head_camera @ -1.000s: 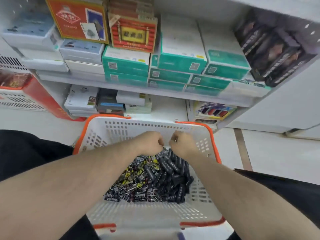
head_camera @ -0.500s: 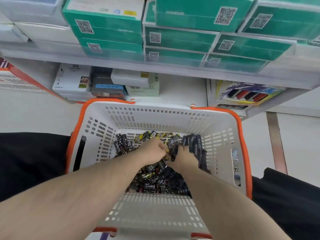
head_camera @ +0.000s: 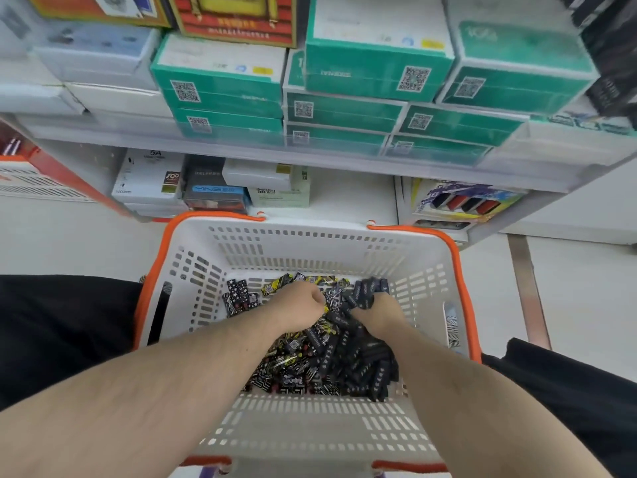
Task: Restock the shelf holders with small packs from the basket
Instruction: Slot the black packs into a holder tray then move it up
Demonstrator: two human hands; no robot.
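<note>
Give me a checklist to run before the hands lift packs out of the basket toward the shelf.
1. Right hand has packs: ok, closed on a bunch of dark packs.
2. Left hand has packs: cannot tell, a closed fist hides its contents.
3. Stock left in basket: ok, a pile of small packs covers the bottom.
4. Basket steady: ok, upright between the knees.
5. Way up clear: ok, nothing over the basket.
6. Shelf holders ready: cannot tell, only stacked green boxes show.

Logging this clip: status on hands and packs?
Both hands down in the basket. Right hand closed on dark packs; left hand fisted in the pile, grip contents hidden. Nothing blocking.
</note>
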